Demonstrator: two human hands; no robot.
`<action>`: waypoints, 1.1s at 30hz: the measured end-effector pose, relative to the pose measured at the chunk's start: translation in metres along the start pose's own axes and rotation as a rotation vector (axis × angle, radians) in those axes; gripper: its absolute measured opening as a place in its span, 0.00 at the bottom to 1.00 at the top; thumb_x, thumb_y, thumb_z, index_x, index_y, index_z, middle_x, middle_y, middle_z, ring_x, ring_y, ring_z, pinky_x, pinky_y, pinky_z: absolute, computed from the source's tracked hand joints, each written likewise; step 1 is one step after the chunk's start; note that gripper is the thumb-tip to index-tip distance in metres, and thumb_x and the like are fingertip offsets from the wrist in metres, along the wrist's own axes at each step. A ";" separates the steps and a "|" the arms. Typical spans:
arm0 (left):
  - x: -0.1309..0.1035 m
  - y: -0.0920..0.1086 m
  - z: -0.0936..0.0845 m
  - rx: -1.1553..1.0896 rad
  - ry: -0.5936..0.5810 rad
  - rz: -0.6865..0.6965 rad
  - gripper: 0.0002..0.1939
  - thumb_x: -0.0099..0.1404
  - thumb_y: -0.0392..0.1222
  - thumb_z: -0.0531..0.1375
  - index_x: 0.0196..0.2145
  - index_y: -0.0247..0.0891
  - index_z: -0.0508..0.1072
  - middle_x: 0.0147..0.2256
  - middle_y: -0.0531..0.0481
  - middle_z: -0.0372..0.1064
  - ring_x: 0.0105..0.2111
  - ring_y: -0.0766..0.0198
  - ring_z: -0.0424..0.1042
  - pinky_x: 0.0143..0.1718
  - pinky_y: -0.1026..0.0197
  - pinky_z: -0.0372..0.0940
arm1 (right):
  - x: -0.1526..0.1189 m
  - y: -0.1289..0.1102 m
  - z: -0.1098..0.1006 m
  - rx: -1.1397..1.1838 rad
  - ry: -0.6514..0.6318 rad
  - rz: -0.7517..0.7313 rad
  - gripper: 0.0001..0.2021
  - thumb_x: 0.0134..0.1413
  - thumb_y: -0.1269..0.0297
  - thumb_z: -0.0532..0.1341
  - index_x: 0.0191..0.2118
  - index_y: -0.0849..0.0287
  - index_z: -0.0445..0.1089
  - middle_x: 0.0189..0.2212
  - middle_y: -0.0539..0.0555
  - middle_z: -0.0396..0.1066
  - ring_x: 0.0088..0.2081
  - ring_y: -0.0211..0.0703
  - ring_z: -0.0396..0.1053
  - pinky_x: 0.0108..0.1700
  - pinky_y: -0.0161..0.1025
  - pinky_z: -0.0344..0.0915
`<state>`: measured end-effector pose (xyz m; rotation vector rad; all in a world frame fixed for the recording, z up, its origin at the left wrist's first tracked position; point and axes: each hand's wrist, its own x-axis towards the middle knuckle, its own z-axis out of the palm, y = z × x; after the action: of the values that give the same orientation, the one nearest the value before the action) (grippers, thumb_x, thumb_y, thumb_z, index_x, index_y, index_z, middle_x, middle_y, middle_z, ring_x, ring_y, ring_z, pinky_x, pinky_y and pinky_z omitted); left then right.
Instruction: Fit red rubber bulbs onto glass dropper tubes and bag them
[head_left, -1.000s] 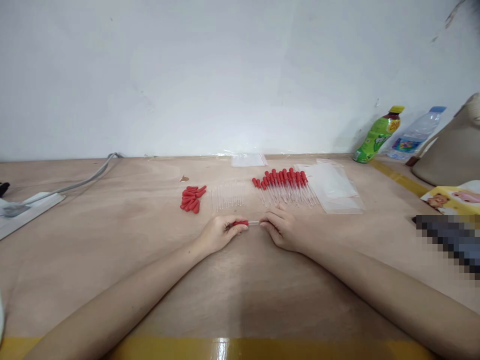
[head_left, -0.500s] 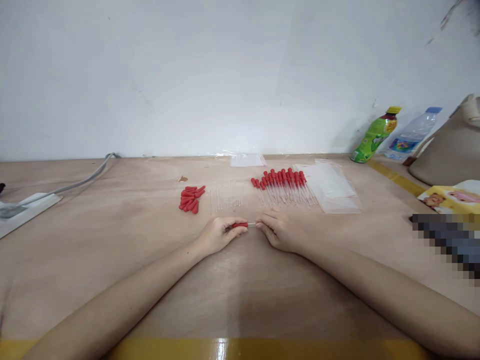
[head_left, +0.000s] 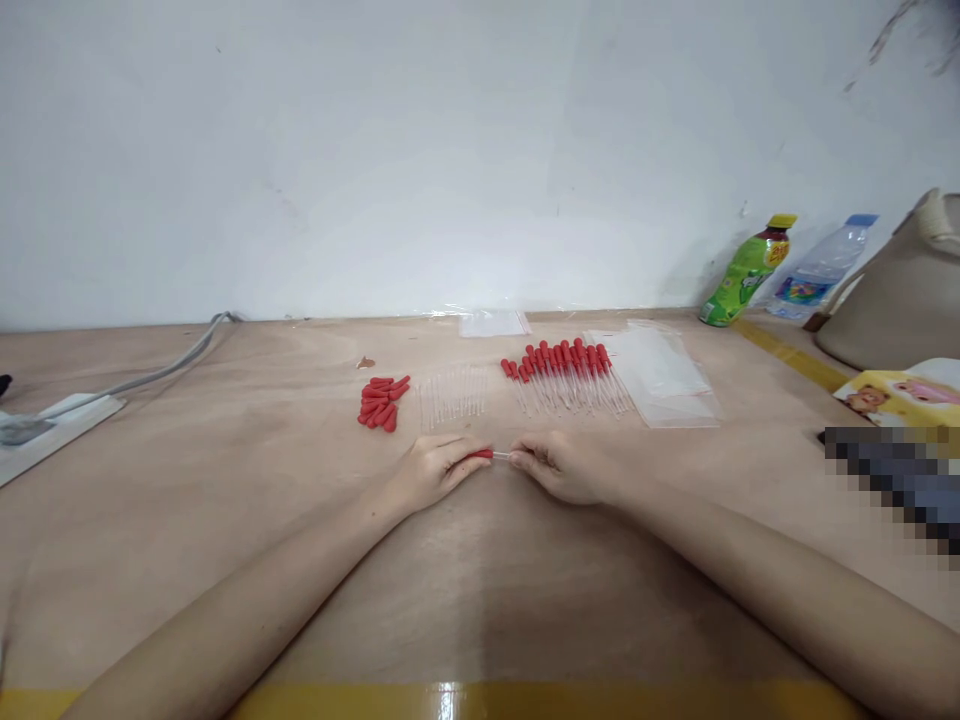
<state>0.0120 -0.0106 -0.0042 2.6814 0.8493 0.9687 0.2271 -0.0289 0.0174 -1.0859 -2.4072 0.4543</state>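
Between thumb and fingers, my left hand [head_left: 439,472] pinches a red rubber bulb [head_left: 481,454]. A thin clear tube [head_left: 501,456] runs from the bulb's right end to my right hand [head_left: 553,468], whose fingertips close on it. Behind my left hand lies a pile of loose red bulbs [head_left: 384,402]. A row of clear tubes [head_left: 454,392] lies beyond the gap between my hands. To the right of that row, several tubes with red bulbs on them [head_left: 562,360] lie side by side.
Clear plastic bags [head_left: 664,375] lie right of the bulbed tubes. A green bottle [head_left: 746,275], a clear bottle [head_left: 825,270] and a beige bag [head_left: 892,285] stand at the back right. A power strip [head_left: 56,430] with a grey cable is at the left.
The fingers of my left hand now cover more of the red bulb. My right hand's fingers have drawn closer together around the tube. The view has shifted slightly.
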 end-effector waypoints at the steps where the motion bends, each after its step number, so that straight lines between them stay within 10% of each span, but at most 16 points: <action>1: 0.000 0.000 -0.001 -0.001 -0.001 -0.016 0.12 0.63 0.42 0.54 0.42 0.38 0.71 0.36 0.48 0.73 0.35 0.65 0.72 0.37 0.64 0.67 | 0.001 0.000 -0.005 -0.035 -0.018 0.006 0.09 0.54 0.68 0.53 0.30 0.59 0.70 0.26 0.52 0.71 0.28 0.37 0.65 0.30 0.33 0.57; 10: 0.005 -0.002 -0.006 -0.020 -0.159 -0.116 0.17 0.63 0.44 0.53 0.49 0.38 0.67 0.48 0.44 0.67 0.50 0.58 0.65 0.50 0.52 0.61 | 0.026 0.043 -0.040 0.128 0.048 0.495 0.13 0.49 0.63 0.54 0.19 0.61 0.68 0.15 0.50 0.67 0.21 0.36 0.65 0.26 0.32 0.59; 19: 0.004 -0.005 -0.005 -0.052 -0.220 -0.097 0.18 0.64 0.42 0.51 0.51 0.37 0.66 0.51 0.43 0.64 0.54 0.59 0.60 0.54 0.51 0.57 | 0.081 0.055 -0.015 -0.253 0.285 0.719 0.13 0.48 0.59 0.53 0.25 0.61 0.71 0.27 0.58 0.71 0.31 0.46 0.68 0.29 0.37 0.59; 33: 0.005 -0.005 -0.004 -0.048 -0.214 -0.091 0.18 0.64 0.42 0.51 0.51 0.37 0.66 0.50 0.43 0.65 0.53 0.59 0.61 0.54 0.51 0.57 | 0.077 0.036 -0.008 -0.340 0.233 0.616 0.16 0.51 0.53 0.52 0.26 0.57 0.71 0.29 0.56 0.72 0.35 0.48 0.69 0.33 0.39 0.60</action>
<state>0.0105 -0.0033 -0.0003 2.6196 0.8810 0.6591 0.2081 0.0534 0.0278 -1.9246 -1.9528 0.0904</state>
